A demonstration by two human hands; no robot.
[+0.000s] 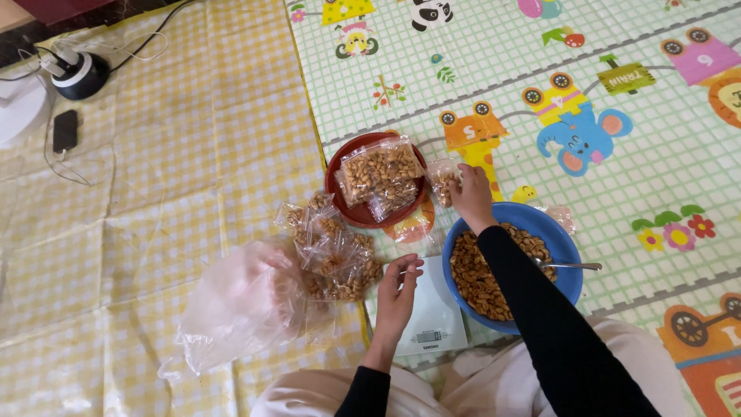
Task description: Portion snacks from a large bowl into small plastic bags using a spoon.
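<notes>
Right hand [471, 194] pinches a small bag of nuts [443, 179] beside the red plate [337, 194]; left hand [398, 292], fingers loosely curled and holding nothing, hovers over the scale [428, 328]

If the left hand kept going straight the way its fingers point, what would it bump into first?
The left hand points up and slightly right, away from the person. It would probably first meet the small clear plastic packet of peanuts lying just below the round red plate, though height is hard to judge.

Kitchen scale [429, 327] partly under left hand [397, 292], white device [17, 108] cut off
</notes>
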